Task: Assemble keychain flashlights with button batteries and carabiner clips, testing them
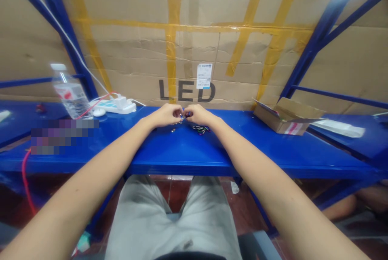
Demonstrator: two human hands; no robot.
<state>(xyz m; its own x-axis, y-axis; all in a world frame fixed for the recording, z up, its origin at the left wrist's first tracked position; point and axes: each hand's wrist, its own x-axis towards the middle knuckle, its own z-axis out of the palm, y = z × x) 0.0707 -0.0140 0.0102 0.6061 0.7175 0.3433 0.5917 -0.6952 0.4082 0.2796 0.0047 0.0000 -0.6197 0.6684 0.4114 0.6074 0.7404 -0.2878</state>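
My left hand [167,114] and my right hand [196,114] meet over the middle of the blue bench [182,151], fingers curled and pinched together on a small metal part [182,115] held between them. More small metal pieces [176,126] lie just under my left hand. A little bundle of coloured wire-like pieces [200,129] rests on the bench below my right hand. The held part is too small to name.
A clear water bottle [69,92] stands at the left, beside a white power strip [117,105] with a red cable. An open cardboard box [286,116] sits at the right. A taped cardboard sheet marked LED [188,42] backs the bench between blue frame bars.
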